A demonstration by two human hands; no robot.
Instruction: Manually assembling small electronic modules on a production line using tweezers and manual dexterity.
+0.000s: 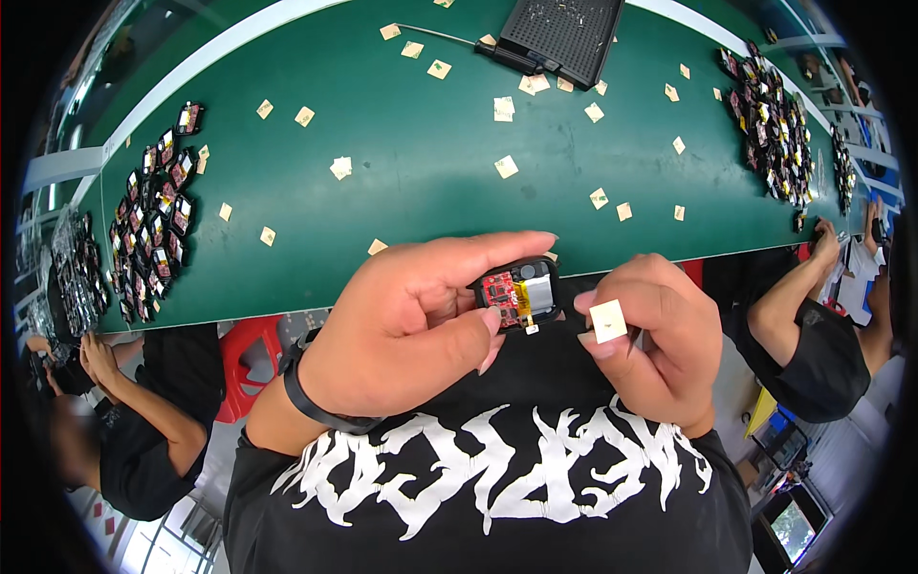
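Observation:
My left hand [394, 330] grips a small black device housing [517, 295] between thumb and fingers, its inner side facing up. Inside the housing I see a red circuit board, a strip of yellow tape and a silvery rectangular part; a small white tab sticks out at its lower edge. Just to the right, my right hand [660, 335] pinches a small cream-coloured square [607, 321] with a tiny mark on it, apart from the housing. Both hands are in front of the table's near edge, above my lap. A black band is around my left wrist.
Cream paper squares [505, 166] lie scattered over the green table [421, 182]. At the far side are a black perforated tray [562, 36] and a screwdriver [435, 35]. Clusters of similar housings sit left [153, 215] and right [773, 124]. Co-workers sit on both sides; a red stool [247, 368] stands left.

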